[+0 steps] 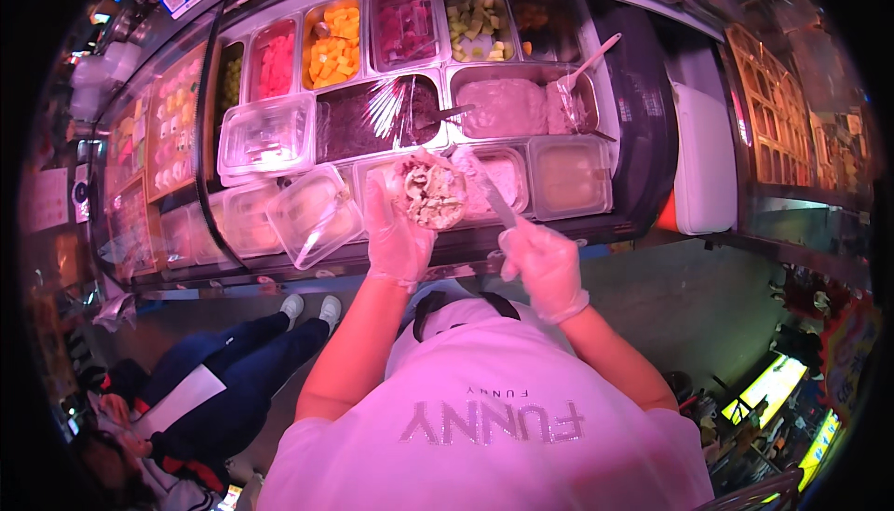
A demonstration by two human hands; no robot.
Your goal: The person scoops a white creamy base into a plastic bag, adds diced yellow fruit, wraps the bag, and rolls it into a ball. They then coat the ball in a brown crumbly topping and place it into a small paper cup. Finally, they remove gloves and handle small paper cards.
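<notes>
In a clear plastic glove, my left hand (399,243) holds up a round, lumpy food piece (431,194), cream-coloured with dark and reddish flecks; its exact kind is hard to make out. My right hand (545,264), gloved too, is closed round the handle of a spatula (501,204). Pale paste sits on the blade tip, which is beside the food's upper right edge; I cannot tell if they touch. Below the blade is a tub of pinkish paste (507,176). The left palm and some fingers are hidden behind the food.
Behind my hands are a bin of dark purple filling (349,125) and a bin of mauve paste (503,106) with a pink spoon (596,55). Farther back lie yellow fruit cubes (333,46) and green fruit cubes (477,27). Lidded tubs (317,216) line the front. Another person (214,371) is at lower left.
</notes>
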